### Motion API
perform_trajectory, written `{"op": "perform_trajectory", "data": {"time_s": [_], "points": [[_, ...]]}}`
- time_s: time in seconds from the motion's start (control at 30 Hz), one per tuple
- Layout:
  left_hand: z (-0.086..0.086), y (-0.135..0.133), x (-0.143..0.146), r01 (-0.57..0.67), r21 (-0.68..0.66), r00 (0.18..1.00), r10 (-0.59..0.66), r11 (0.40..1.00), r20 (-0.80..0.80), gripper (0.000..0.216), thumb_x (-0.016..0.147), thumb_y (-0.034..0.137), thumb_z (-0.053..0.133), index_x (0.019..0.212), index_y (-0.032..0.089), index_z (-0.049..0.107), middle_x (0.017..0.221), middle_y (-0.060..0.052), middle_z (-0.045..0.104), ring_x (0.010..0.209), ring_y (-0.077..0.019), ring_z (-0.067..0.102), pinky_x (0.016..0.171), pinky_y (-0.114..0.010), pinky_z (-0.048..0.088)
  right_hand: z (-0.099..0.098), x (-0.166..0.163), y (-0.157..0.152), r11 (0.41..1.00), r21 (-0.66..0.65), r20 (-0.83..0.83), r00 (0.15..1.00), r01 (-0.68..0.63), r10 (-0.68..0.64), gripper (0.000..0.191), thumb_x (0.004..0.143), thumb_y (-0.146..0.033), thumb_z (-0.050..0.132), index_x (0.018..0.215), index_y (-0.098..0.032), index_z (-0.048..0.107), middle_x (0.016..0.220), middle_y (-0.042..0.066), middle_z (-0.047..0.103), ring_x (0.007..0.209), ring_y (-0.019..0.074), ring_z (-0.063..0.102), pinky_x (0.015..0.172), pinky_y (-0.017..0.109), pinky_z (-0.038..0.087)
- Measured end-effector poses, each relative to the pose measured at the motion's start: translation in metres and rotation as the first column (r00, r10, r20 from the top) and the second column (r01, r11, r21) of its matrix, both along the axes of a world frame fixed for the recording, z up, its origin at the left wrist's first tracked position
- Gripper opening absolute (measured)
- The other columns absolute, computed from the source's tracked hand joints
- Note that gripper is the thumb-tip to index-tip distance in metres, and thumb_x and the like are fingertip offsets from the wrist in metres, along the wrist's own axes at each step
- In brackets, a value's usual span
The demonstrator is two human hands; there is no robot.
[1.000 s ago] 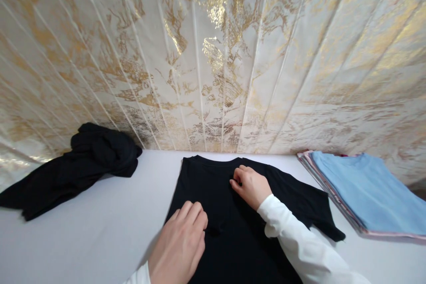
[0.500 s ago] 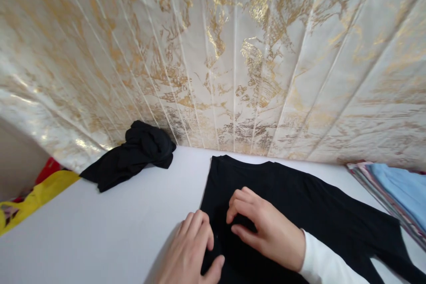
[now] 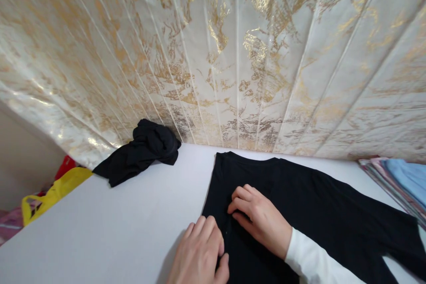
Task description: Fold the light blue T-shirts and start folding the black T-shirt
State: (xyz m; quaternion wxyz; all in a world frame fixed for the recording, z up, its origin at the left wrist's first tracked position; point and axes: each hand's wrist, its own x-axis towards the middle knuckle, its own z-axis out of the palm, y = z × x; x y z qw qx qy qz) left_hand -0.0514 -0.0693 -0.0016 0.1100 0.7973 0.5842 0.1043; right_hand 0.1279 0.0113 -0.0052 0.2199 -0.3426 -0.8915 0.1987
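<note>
A black garment (image 3: 319,204) lies spread on the white table, and two of its parts split apart at the right. My left hand (image 3: 201,250) is at its near left edge, fingers curled and thumb drawn in, closed on the cloth. Further in on the garment, my right hand (image 3: 261,217) has its fingertips and thumb pinched together at the fabric. The fingertips of both hands are partly hidden, so how much cloth each one grips does not show.
A crumpled black cloth (image 3: 143,153) sits at the back left against the white and gold curtain (image 3: 233,62). Folded clothes (image 3: 406,182) are stacked at the right. A yellow bag (image 3: 63,188) with red and pink items shows beyond the table's left edge (image 3: 43,224).
My right hand's thumb and fingers have closed together on the garment. My left thumb has drawn nearer its fingers. The view has shifted slightly left.
</note>
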Motion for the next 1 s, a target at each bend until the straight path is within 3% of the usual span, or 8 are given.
{"op": "perform_trajectory", "data": {"time_s": [0.23, 0.33, 0.77, 1.0], "points": [[0.012, 0.003, 0.001, 0.034, -0.021, 0.999, -0.034, 0.999, 0.013, 0.005, 0.079, 0.016, 0.053, 0.078, 0.021, 0.055, 0.084, -0.002, 0.057, 0.082, -0.0205, 0.053, 0.069, -0.031, 0.040, -0.002, 0.005, 0.002, 0.999, 0.012, -0.020, 0.999, -0.046, 0.046, 0.029, 0.073, -0.001, 0.051, 0.086, -0.023, 0.065, 0.096, 0.002, 0.055, 0.086, 0.0165, 0.047, 0.079, 0.032, 0.039], [0.016, 0.007, 0.004, 0.010, -0.014, 1.000, -0.010, 1.000, -0.008, 0.011, 0.082, 0.012, 0.049, 0.084, 0.021, 0.054, 0.079, 0.000, 0.057, 0.078, -0.0194, 0.055, 0.066, -0.029, 0.040, -0.004, 0.007, 0.003, 0.999, -0.006, -0.039, 0.998, -0.052, 0.052, 0.034, 0.071, 0.002, 0.050, 0.084, -0.024, 0.067, 0.097, 0.001, 0.054, 0.089, 0.0164, 0.047, 0.080, 0.032, 0.039], [0.016, 0.013, 0.017, -0.089, 0.013, 0.991, 0.090, 0.996, -0.098, 0.013, 0.081, 0.009, 0.050, 0.082, 0.021, 0.054, 0.075, 0.000, 0.057, 0.077, -0.0191, 0.059, 0.059, -0.026, 0.037, -0.008, 0.009, 0.006, 0.998, -0.023, -0.091, 0.994, -0.054, 0.052, 0.034, 0.072, 0.002, 0.053, 0.084, -0.025, 0.069, 0.095, 0.001, 0.053, 0.088, 0.0161, 0.045, 0.081, 0.032, 0.038], [0.014, 0.005, 0.018, -0.067, 0.000, 0.998, 0.067, 0.998, -0.014, 0.014, 0.086, 0.014, 0.046, 0.077, 0.023, 0.053, 0.072, 0.003, 0.059, 0.069, -0.0148, 0.059, 0.059, -0.023, 0.036, -0.007, 0.009, 0.006, 0.998, -0.033, -0.097, 0.994, -0.055, 0.052, 0.035, 0.072, 0.002, 0.052, 0.085, -0.025, 0.069, 0.094, 0.001, 0.054, 0.088, 0.0163, 0.046, 0.081, 0.032, 0.037]]}}
